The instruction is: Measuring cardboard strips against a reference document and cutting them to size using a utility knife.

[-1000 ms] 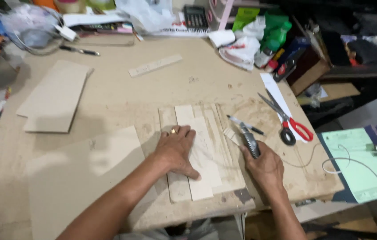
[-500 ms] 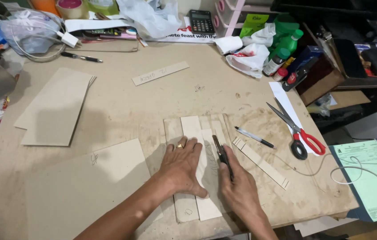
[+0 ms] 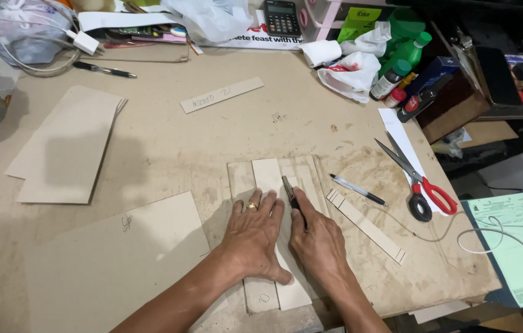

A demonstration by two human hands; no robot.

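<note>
The left hand point(image 3: 254, 237) lies flat, fingers spread, pressing a pale cardboard strip point(image 3: 277, 234) onto the cutting board point(image 3: 240, 179) at the bench's point(image 3: 169, 142) near edge. Just beside it, the right hand point(image 3: 318, 242) has its fingers wrapped around a utility knife point(image 3: 292, 194), blade against the strip's edge. Farther right lie a pen point(image 3: 357, 189) and red-handled scissors point(image 3: 419, 182).

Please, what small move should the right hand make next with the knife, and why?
Probably draw the knife toward the body along the right edge of the pale strip. The right hand holds the blade near the strip's far end, beside that edge, and the left hand lies flat on the strip, pinning it to the board beneath.
</note>
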